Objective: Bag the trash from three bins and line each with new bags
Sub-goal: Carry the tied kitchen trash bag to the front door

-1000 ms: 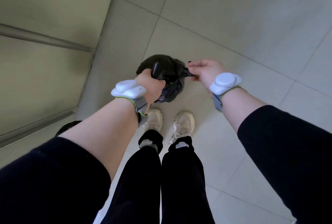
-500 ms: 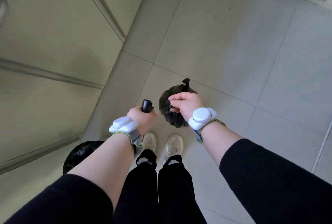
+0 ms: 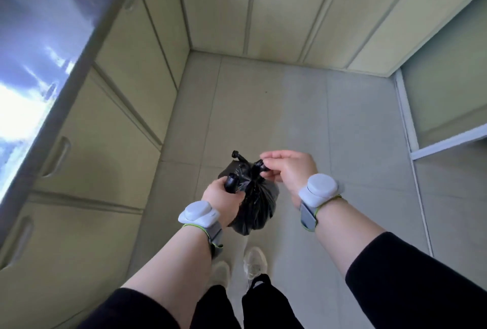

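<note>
The person stands on the pale grey tiled floor (image 3: pixel 303 123), in a corner of beige cabinet doors (image 3: pixel 126 107), holding a small, crinkled black plastic trash bag (image 3: pixel 254 207) in the air in front of them, above their 2 off-white sneakers (image 3: pixel 255 262).

The left hand (image 3: pixel 224 201) is wrapped round a short, dark, glossy cylinder (image 3: pixel 229 182) that pokes up out of the fist, a roll of fresh bags by the look of it, though I cannot be sure. The fist sits against the bag's left shoulder, with the fingers curled tight on the roll. Whether they also catch some of the bag's plastic is hidden.

The right hand (image 3: pixel 288 170) pinches 1 twisted black tail (image 3: pixel 259 165) of the gathered neck between thumb and fingers, the remaining fingers lying loosely spread above it. A second twisted tail (image 3: pixel 237 156) sticks up free just to the left of that.

To my eye this is the tying-off step: the bag is filled, its mouth gathered, and the 2 tails are being made into a knot. How far the knot has got I cannot tell.

Next, I would say, the 2 tails need crossing and drawing snug, which is awkward with the left hand busy holding the roll. After that the bag can go down and the roll come into use for lining a bin. No bin shows here.
</note>
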Available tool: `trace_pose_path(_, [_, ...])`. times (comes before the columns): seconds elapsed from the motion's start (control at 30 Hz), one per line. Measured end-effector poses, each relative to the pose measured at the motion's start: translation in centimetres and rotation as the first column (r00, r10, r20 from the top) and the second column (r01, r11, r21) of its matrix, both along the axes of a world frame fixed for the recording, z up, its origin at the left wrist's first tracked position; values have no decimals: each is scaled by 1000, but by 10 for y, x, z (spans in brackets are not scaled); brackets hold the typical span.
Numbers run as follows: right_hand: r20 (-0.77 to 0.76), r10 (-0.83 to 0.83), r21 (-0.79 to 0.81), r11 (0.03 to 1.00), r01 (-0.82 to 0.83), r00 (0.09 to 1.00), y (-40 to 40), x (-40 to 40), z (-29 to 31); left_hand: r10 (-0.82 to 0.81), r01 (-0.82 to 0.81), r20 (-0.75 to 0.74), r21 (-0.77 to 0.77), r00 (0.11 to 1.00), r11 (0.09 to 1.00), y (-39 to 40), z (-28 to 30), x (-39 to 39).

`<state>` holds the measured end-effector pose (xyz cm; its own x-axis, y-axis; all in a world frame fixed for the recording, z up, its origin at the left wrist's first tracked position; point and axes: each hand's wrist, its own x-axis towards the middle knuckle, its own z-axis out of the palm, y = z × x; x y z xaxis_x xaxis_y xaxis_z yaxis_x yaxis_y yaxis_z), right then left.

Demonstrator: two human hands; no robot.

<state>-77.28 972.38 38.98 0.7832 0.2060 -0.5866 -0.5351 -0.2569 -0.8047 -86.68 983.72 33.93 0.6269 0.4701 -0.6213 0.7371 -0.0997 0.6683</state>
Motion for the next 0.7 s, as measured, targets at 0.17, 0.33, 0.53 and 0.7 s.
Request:
trace_pose_path(0.17, [12, -108, 154, 983, 105, 994, -6, -25, 66, -273, 268, 34, 121, 961, 956, -10, 38, -8])
trace_pose_path(0.33, [12, -180, 286, 943, 169, 984, -19, -50, 110, -387, 363, 77, 222, 919, 905, -17, 67, -10])
trace_pose_path(0.53, [42, -354, 370, 874, 315, 934, -59, -70, 147, -506, 460, 101, 295, 856, 837, -47, 103, -5])
trace_pose_path(0.7, [141, -560, 322, 806, 497, 817, -131, -71, 153, -652, 580, 112, 363, 750, 729, -93, 129, 7])
